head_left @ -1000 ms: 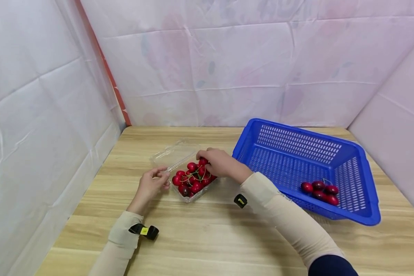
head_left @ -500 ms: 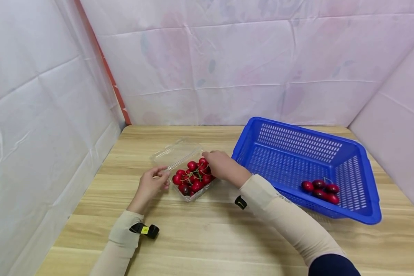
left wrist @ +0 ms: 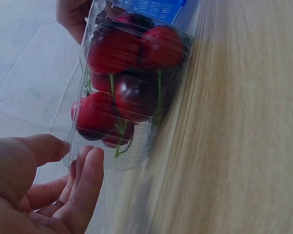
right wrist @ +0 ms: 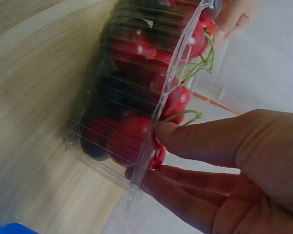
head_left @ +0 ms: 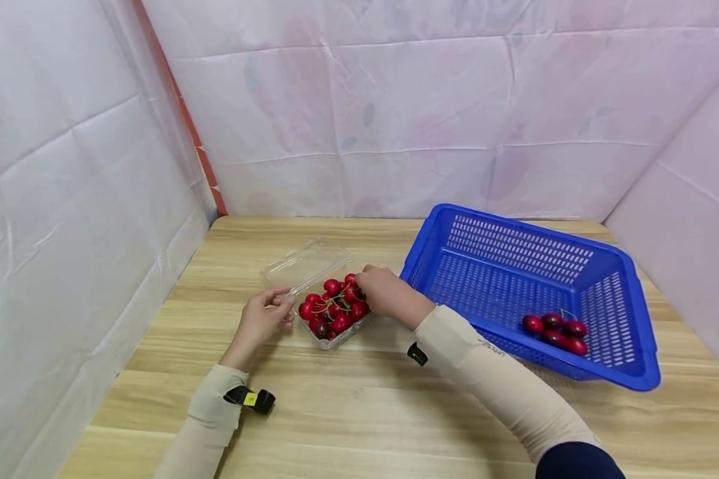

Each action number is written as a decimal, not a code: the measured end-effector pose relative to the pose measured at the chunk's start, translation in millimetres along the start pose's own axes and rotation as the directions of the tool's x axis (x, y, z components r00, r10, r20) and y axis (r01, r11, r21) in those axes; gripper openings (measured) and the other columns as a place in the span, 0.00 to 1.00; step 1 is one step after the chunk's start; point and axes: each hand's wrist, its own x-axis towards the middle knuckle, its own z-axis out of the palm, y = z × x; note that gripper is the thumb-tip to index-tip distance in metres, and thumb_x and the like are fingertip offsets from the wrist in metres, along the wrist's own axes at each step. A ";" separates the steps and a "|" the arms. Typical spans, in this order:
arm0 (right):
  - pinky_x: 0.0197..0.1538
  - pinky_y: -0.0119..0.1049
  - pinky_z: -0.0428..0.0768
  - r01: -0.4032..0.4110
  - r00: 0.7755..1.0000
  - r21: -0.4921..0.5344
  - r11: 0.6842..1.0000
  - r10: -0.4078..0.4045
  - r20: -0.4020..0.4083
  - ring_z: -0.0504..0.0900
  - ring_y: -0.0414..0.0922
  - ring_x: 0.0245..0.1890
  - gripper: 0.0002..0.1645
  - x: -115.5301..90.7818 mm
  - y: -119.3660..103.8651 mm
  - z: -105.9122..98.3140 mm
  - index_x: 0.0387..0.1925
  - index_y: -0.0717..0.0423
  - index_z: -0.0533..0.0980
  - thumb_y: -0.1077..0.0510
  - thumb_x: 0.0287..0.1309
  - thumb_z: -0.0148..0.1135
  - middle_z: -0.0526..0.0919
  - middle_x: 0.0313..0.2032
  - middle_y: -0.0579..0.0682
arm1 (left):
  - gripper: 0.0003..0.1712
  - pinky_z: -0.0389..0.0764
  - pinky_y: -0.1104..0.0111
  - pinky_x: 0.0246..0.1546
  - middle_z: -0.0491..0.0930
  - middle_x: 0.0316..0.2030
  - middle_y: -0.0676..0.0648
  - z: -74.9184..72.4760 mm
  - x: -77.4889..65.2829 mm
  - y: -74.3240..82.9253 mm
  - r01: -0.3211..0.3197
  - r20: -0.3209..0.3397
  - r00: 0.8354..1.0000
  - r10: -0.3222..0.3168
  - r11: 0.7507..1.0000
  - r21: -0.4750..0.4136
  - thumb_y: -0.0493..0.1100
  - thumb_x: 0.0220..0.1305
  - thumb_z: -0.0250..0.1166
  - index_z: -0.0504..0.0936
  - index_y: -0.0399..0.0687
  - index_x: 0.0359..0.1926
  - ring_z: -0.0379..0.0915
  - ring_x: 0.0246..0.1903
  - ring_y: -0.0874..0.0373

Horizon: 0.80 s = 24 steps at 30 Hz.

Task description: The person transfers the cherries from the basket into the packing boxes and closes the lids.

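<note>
A clear plastic clamshell container (head_left: 336,342) filled with red and dark cherries (head_left: 334,313) sits on the wooden table, its lid (head_left: 307,263) folded back. At its left end my left hand (head_left: 265,320) holds the rim between thumb and fingers; the left wrist view shows the thumb tip against the plastic edge (left wrist: 73,129). My right hand (head_left: 388,293) reaches over the right end. In the right wrist view its thumb (right wrist: 200,139) lies at the rim and the other fingers dip inside, around a cherry (right wrist: 157,155) that they partly hide.
To the right stands a blue perforated basket (head_left: 641,346) with several cherries (head_left: 556,332) in its near right corner. White fabric walls (head_left: 359,120) enclose the back and both sides of the table (head_left: 359,412).
My right hand has moved slightly right and down over the container's right end, and the cherry seen in its fingers earlier is now down among the others. My left hand has stayed put.
</note>
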 end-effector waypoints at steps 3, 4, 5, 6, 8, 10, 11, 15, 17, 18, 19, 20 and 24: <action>0.43 0.45 0.83 -0.017 1.000 0.020 1.000 0.016 0.016 0.81 0.54 0.40 0.15 -1.1 0.0 -2.3 0.45 0.64 0.79 0.73 0.55 0.58 0.81 0.41 0.60 | 0.21 0.85 0.68 0.29 0.77 0.33 0.42 0.1 -0.1 -0.3 0.005 -0.001 1.000 -0.005 1.000 -0.003 0.36 0.65 0.62 0.74 0.32 0.57 0.80 0.24 0.59; 0.44 0.45 0.83 -0.023 1.000 0.030 0.999 0.022 0.018 0.81 0.54 0.41 0.16 -1.8 0.5 -4.0 0.47 0.64 0.78 0.72 0.56 0.58 0.80 0.43 0.60 | 0.21 0.85 0.67 0.29 0.77 0.33 0.42 0.2 -0.1 -0.6 0.007 -0.002 1.000 -0.007 1.000 -0.006 0.36 0.65 0.62 0.74 0.32 0.57 0.80 0.24 0.59; 0.45 0.45 0.83 -0.026 1.000 0.044 0.999 0.025 0.018 0.81 0.54 0.43 0.18 -3.0 1.2 -6.4 0.49 0.64 0.78 0.71 0.56 0.59 0.80 0.45 0.60 | 0.21 0.85 0.67 0.29 0.77 0.33 0.42 0.1 -0.1 -0.8 0.008 -0.002 1.000 -0.008 1.000 -0.009 0.36 0.65 0.62 0.74 0.32 0.57 0.80 0.24 0.59; 0.47 0.45 0.82 -0.030 0.999 0.059 0.998 0.029 0.017 0.81 0.54 0.44 0.19 -4.5 2.3 -9.3 0.51 0.64 0.77 0.70 0.56 0.59 0.80 0.47 0.60 | 0.21 0.86 0.67 0.30 0.77 0.34 0.42 0.0 -0.2 -0.9 0.010 -0.001 1.000 -0.010 1.000 -0.014 0.37 0.65 0.62 0.74 0.32 0.58 0.80 0.24 0.59; 0.51 0.45 0.81 -0.012 1.000 0.089 0.996 0.013 -0.003 0.80 0.54 0.48 0.22 -10.5 6.1 -18.2 0.55 0.63 0.75 0.67 0.57 0.62 0.79 0.50 0.60 | 0.22 0.86 0.67 0.30 0.77 0.34 0.43 -0.1 -0.4 -0.9 0.012 0.000 1.000 -0.012 1.000 -0.025 0.37 0.65 0.62 0.74 0.32 0.58 0.80 0.24 0.60; 0.52 0.46 0.80 0.027 0.999 0.126 0.992 -0.023 -0.028 0.80 0.54 0.49 0.23 -19.1 12.3 -29.6 0.57 0.63 0.74 0.64 0.58 0.63 0.79 0.53 0.60 | 0.23 0.86 0.67 0.30 0.77 0.34 0.42 -0.3 -0.8 -1.2 0.012 0.000 1.000 -0.012 0.999 -0.031 0.38 0.65 0.62 0.73 0.32 0.58 0.79 0.24 0.60; 0.51 0.46 0.81 0.047 0.998 0.148 0.988 -0.042 -0.039 0.81 0.54 0.49 0.24 -24.0 16.1 -36.0 0.57 0.63 0.74 0.63 0.59 0.63 0.79 0.53 0.60 | 0.23 0.86 0.67 0.30 0.77 0.35 0.42 -0.6 -1.3 -1.2 0.012 0.001 1.000 -0.012 0.999 -0.035 0.38 0.65 0.62 0.73 0.32 0.59 0.79 0.24 0.60; 0.47 0.43 0.83 0.096 0.995 0.272 0.957 -0.085 -0.053 0.83 0.49 0.45 0.23 -46.0 39.0 -60.3 0.59 0.60 0.73 0.60 0.62 0.61 0.80 0.54 0.56 | 0.22 0.86 0.67 0.30 0.76 0.35 0.42 -2.2 -2.5 -0.4 0.009 -0.005 1.000 -0.009 0.999 -0.047 0.37 0.66 0.61 0.73 0.31 0.59 0.79 0.24 0.60; 0.47 0.42 0.83 0.081 0.997 0.326 0.942 -0.070 -0.045 0.82 0.47 0.45 0.23 -58.5 53.5 -70.1 0.59 0.58 0.73 0.59 0.64 0.60 0.80 0.52 0.54 | 0.23 0.85 0.68 0.30 0.76 0.34 0.43 -3.1 -2.7 0.1 0.007 -0.005 1.000 -0.007 0.999 -0.053 0.36 0.66 0.61 0.72 0.31 0.59 0.79 0.24 0.60; 0.48 0.42 0.83 0.072 0.997 0.338 0.938 -0.061 -0.044 0.82 0.46 0.44 0.22 -65.9 61.4 -74.1 0.59 0.58 0.74 0.58 0.64 0.60 0.81 0.51 0.54 | 0.23 0.85 0.68 0.30 0.76 0.34 0.43 -3.2 -2.6 0.0 0.006 -0.005 1.000 -0.006 0.999 -0.054 0.36 0.66 0.61 0.72 0.31 0.59 0.79 0.24 0.60; 0.48 0.43 0.83 0.056 0.998 0.343 0.938 -0.045 -0.039 0.82 0.46 0.45 0.21 -74.0 69.8 -77.9 0.58 0.57 0.74 0.58 0.64 0.59 0.82 0.49 0.53 | 0.23 0.85 0.68 0.30 0.76 0.34 0.43 -3.0 -2.6 -0.3 0.003 -0.002 1.000 -0.003 0.999 -0.051 0.36 0.66 0.61 0.72 0.31 0.59 0.79 0.24 0.60; 0.48 0.44 0.82 0.042 0.999 0.335 0.941 -0.031 -0.037 0.82 0.47 0.45 0.20 -82.5 78.3 -80.9 0.57 0.57 0.75 0.57 0.65 0.59 0.82 0.48 0.53 | 0.23 0.85 0.68 0.30 0.76 0.35 0.43 -2.7 -2.5 -0.6 0.002 0.003 1.000 -0.001 0.999 -0.050 0.36 0.66 0.61 0.72 0.30 0.60 0.79 0.24 0.61; 0.47 0.48 0.82 -0.034 0.999 0.260 0.965 0.035 0.000 0.82 0.50 0.45 0.18 -118.0 111.8 -88.6 0.53 0.59 0.77 0.57 0.64 0.60 0.83 0.47 0.53 | 0.23 0.85 0.68 0.31 0.77 0.36 0.41 -0.3 -3.2 -1.9 0.001 0.012 1.000 0.000 0.999 -0.040 0.37 0.66 0.61 0.72 0.31 0.60 0.80 0.25 0.60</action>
